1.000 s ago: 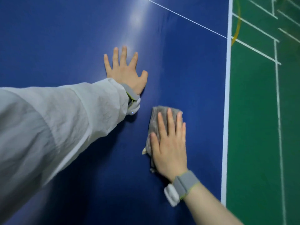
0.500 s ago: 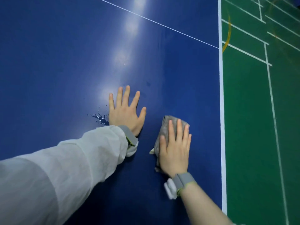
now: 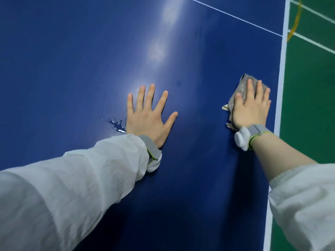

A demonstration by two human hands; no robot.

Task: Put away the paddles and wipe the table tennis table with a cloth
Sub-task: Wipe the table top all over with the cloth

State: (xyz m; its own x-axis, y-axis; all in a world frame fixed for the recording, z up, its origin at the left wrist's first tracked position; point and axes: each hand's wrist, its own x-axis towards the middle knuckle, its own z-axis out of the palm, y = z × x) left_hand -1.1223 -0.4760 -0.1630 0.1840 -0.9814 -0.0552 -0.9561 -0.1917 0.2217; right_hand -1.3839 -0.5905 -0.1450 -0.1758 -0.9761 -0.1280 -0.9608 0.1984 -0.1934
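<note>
The blue table tennis table fills most of the view. My left hand lies flat on it with fingers spread. A small splash of water sits just left of that hand. My right hand presses a crumpled grey cloth flat against the table, close to the white right edge line. The cloth shows above and left of the fingers. No paddles are in view.
A thin white centre line crosses the table at the top. Beyond the right edge lies a green floor with white court lines and a yellow arc.
My right hand slid the cloth rightward, away from my left hand and toward the table's edge line. The left hand stays flat beside the water splash.
</note>
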